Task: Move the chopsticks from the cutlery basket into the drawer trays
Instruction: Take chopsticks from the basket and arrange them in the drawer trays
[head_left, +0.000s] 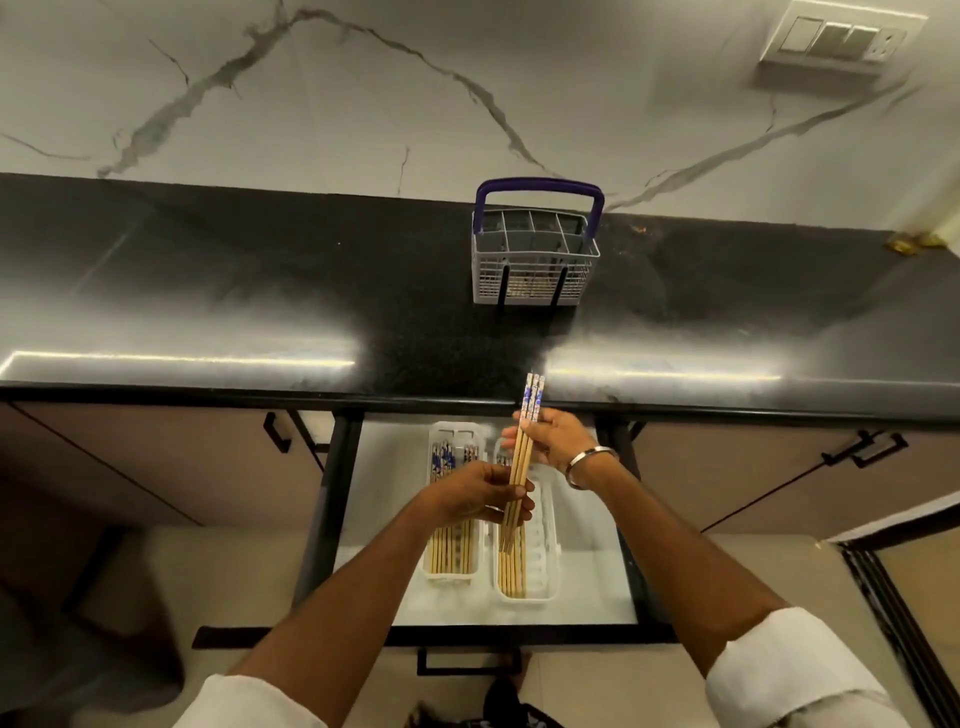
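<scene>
Both hands hold a small bundle of wooden chopsticks with blue-patterned tops above the open drawer. My right hand grips the bundle near its upper part. My left hand grips it lower down. Below, the left white tray holds several chopsticks, partly hidden by my left hand. The right white tray holds several more along its left side. The grey cutlery basket with a purple handle stands on the black counter, far behind the hands.
The black counter's front edge runs just above the drawer. Cabinet doors with black handles flank the drawer on both sides. A switch plate sits on the marble wall at the top right.
</scene>
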